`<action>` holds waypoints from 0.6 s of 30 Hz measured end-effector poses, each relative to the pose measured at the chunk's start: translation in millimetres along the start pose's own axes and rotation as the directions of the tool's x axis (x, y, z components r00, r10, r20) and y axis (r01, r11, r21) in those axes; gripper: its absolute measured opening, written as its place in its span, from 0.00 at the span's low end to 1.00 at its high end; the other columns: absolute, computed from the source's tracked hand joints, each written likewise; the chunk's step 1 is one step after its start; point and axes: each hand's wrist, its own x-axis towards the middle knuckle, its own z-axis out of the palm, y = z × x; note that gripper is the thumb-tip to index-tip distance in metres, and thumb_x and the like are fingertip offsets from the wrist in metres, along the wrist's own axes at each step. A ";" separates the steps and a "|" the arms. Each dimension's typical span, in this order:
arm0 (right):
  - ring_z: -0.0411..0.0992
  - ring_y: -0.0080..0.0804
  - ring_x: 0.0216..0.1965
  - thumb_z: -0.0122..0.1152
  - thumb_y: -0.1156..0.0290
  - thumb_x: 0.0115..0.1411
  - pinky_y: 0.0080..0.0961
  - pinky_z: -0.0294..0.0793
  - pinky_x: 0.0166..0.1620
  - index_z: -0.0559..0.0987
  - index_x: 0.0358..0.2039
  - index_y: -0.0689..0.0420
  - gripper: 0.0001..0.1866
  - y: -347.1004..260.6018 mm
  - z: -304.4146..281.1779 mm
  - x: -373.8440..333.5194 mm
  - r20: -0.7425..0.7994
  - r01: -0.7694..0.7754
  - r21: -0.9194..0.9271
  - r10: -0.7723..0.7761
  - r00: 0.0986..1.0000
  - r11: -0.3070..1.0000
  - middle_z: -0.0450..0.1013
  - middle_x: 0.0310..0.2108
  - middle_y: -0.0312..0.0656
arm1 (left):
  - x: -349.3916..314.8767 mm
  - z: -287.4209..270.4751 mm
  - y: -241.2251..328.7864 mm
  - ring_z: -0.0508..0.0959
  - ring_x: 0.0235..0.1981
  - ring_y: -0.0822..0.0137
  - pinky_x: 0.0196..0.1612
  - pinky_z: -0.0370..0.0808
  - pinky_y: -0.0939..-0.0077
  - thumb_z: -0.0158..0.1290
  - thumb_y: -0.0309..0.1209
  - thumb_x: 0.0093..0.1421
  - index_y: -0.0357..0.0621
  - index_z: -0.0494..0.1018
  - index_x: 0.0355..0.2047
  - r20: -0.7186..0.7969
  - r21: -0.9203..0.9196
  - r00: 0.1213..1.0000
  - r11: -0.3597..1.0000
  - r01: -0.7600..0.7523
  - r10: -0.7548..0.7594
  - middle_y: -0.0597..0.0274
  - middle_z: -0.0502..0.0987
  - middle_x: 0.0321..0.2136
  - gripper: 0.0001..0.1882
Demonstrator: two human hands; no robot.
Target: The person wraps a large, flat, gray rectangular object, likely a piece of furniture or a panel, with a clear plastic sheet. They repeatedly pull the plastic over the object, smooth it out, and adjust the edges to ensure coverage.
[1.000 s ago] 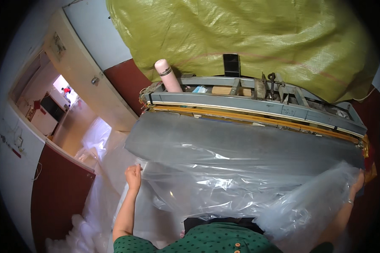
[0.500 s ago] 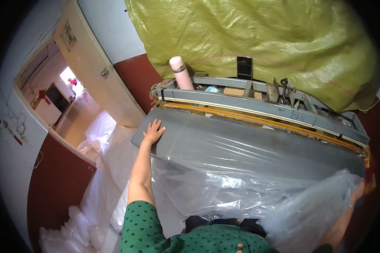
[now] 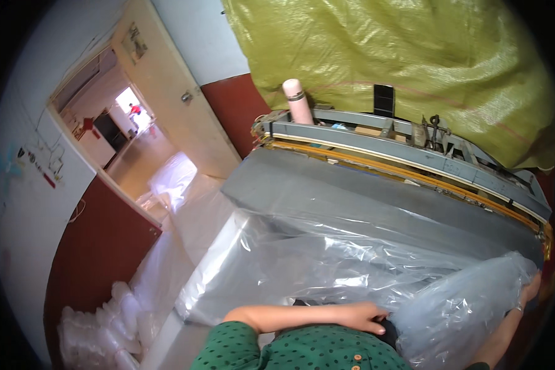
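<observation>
The left hand (image 3: 362, 318) has been drawn back from the far left of the grey counter (image 3: 327, 194) to lower centre, fingers loosely open, resting at the near edge of the clear plastic sheet (image 3: 327, 265). At lower right, the bunched sheet is clamped in the right hand (image 3: 529, 288). A pink flask (image 3: 298, 102) stands at upper centre.

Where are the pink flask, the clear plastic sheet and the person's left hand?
pink flask (image 3: 298, 102), head view, middle of its body.
clear plastic sheet (image 3: 327, 259), head view, flat stretch on the grey table.
left hand (image 3: 365, 317), head view, back of the hand.
</observation>
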 end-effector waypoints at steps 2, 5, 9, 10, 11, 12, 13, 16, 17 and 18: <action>0.61 0.43 0.54 0.42 0.71 0.56 0.31 0.57 0.57 0.65 0.53 0.60 0.22 -4.3 6.9 11.0 0.031 0.047 -0.108 -0.044 0.999 0.993 0.64 0.53 0.49 | 45.2 42.9 -44.1 0.71 0.26 0.61 0.32 0.68 0.70 0.51 0.35 0.56 0.34 0.69 0.33 -0.260 -0.053 0.927 0.955 -0.293 0.270 0.54 0.72 0.23 0.14; 0.61 0.44 0.54 0.40 0.70 0.57 0.31 0.57 0.57 0.65 0.52 0.60 0.22 1.0 -1.2 12.8 0.131 -0.063 -0.204 0.091 0.987 0.977 0.64 0.52 0.50 | 63.1 39.0 -12.5 0.71 0.27 0.65 0.33 0.68 0.73 0.50 0.35 0.57 0.35 0.68 0.32 -0.135 -0.031 0.990 0.998 -0.055 0.050 0.59 0.72 0.25 0.13; 0.62 0.44 0.53 0.39 0.67 0.60 0.30 0.58 0.56 0.68 0.49 0.62 0.20 -36.2 16.6 22.4 0.276 -0.413 0.318 0.333 0.902 0.853 0.66 0.49 0.49 | 7.2 5.6 -0.8 0.72 0.31 0.72 0.37 0.68 0.75 0.49 0.35 0.58 0.41 0.69 0.29 -0.521 -0.704 0.854 0.558 -0.440 0.016 0.67 0.73 0.27 0.10; 0.63 0.44 0.52 0.39 0.66 0.61 0.30 0.58 0.55 0.69 0.49 0.62 0.20 -20.1 4.7 26.7 0.305 -0.515 0.492 0.415 0.857 0.702 0.67 0.49 0.49 | -15.1 -18.3 15.5 0.72 0.32 0.74 0.38 0.68 0.76 0.48 0.35 0.59 0.43 0.70 0.27 -0.586 -0.768 0.809 0.349 -0.537 -0.048 0.70 0.74 0.27 0.09; 0.63 0.43 0.52 0.38 0.65 0.61 0.30 0.58 0.55 0.69 0.49 0.62 0.20 -16.0 3.3 24.6 0.303 -0.531 0.538 0.438 0.847 0.655 0.67 0.49 0.49 | -36.2 -33.6 31.0 0.72 0.31 0.73 0.38 0.68 0.77 0.48 0.36 0.59 0.45 0.69 0.30 -0.644 -0.732 0.765 0.302 -0.611 -0.016 0.68 0.73 0.26 0.08; 0.63 0.43 0.52 0.37 0.65 0.61 0.29 0.58 0.55 0.69 0.49 0.62 0.20 -19.4 6.7 20.5 0.289 -0.513 0.488 0.424 0.859 0.706 0.67 0.49 0.49 | -54.8 -45.7 45.0 0.72 0.31 0.73 0.37 0.68 0.77 0.49 0.36 0.59 0.46 0.68 0.32 -0.704 -0.686 0.710 0.257 -0.681 0.003 0.66 0.73 0.25 0.07; 0.63 0.42 0.52 0.37 0.65 0.61 0.29 0.58 0.55 0.69 0.49 0.63 0.21 -18.1 5.6 17.4 0.272 -0.489 0.414 0.408 0.872 0.768 0.67 0.49 0.49 | -68.1 -55.3 55.4 0.72 0.31 0.70 0.35 0.69 0.76 0.50 0.37 0.58 0.45 0.66 0.34 -0.740 -0.605 0.659 0.296 -0.740 0.136 0.64 0.72 0.26 0.10; 0.62 0.41 0.52 0.35 0.63 0.62 0.28 0.57 0.54 0.69 0.49 0.63 0.22 -26.5 8.8 24.0 0.288 -0.441 0.236 0.371 0.883 0.866 0.66 0.50 0.49 | -87.8 -54.6 53.1 0.72 0.39 0.62 0.39 0.71 0.71 0.52 0.37 0.57 0.45 0.61 0.40 -0.768 -0.525 0.590 0.282 -0.803 0.249 0.53 0.73 0.36 0.16; 0.62 0.40 0.52 0.35 0.63 0.62 0.27 0.57 0.54 0.69 0.49 0.63 0.22 -28.2 7.8 25.7 0.301 -0.438 0.197 0.371 0.878 0.877 0.66 0.50 0.49 | -94.8 -47.7 53.6 0.72 0.44 0.59 0.42 0.72 0.69 0.52 0.36 0.56 0.45 0.60 0.42 -0.751 -0.551 0.641 0.388 -0.739 0.155 0.50 0.72 0.40 0.18; 0.62 0.40 0.52 0.34 0.63 0.62 0.27 0.57 0.54 0.69 0.49 0.63 0.22 -29.4 5.4 31.5 0.306 -0.425 0.169 0.363 0.880 0.889 0.66 0.51 0.49 | -90.5 -40.1 57.0 0.70 0.47 0.63 0.47 0.69 0.71 0.52 0.34 0.57 0.42 0.61 0.44 -0.666 -0.459 0.710 0.623 -0.633 0.230 0.54 0.72 0.41 0.18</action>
